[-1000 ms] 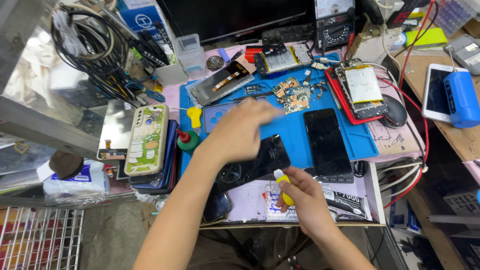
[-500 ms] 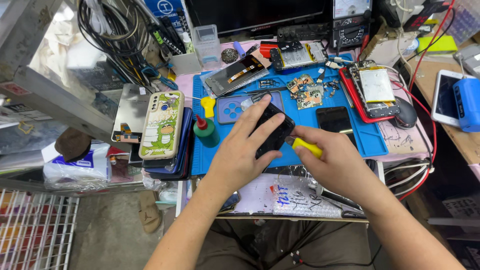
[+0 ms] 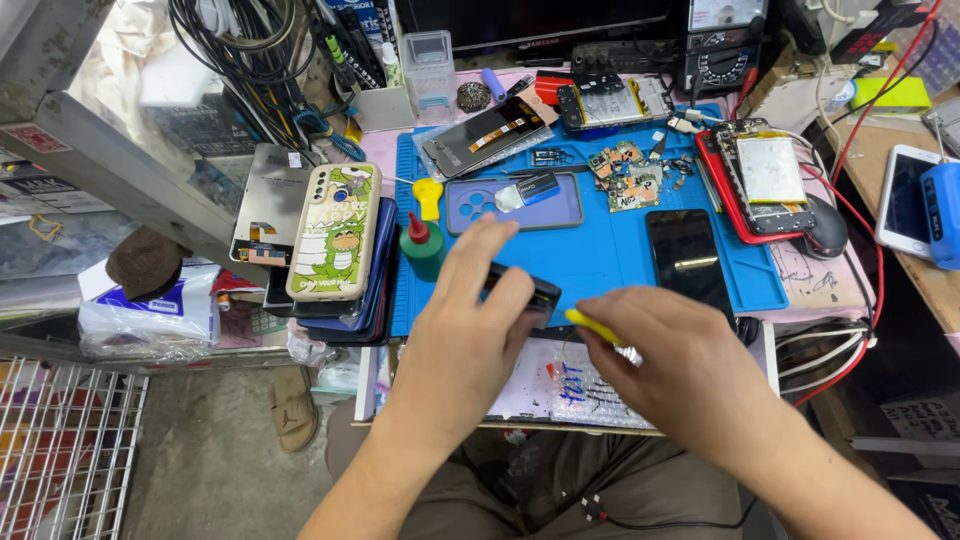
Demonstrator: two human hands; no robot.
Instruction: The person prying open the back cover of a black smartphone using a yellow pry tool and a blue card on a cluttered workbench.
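Fingers of the left hand [image 3: 465, 330] clamp a black phone [image 3: 522, 291] over the blue mat [image 3: 600, 262], its length running left-right; the right hand [image 3: 680, 375] pinches a yellow tool [image 3: 590, 325] just beside its near edge.

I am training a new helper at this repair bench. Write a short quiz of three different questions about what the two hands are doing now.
1. True or false: the left hand holds a black phone over the blue mat.
2. What colour is the tool in the right hand? A red, B yellow, C white.
3. Fill in: the small green bottle has a ____ cap.

Key
1. True; its fingers wrap the phone's near end.
2. B; a thin yellow tool, its tip towards the phone.
3. Red; the bottle stands at the mat's left edge, beside the stacked phone cases.
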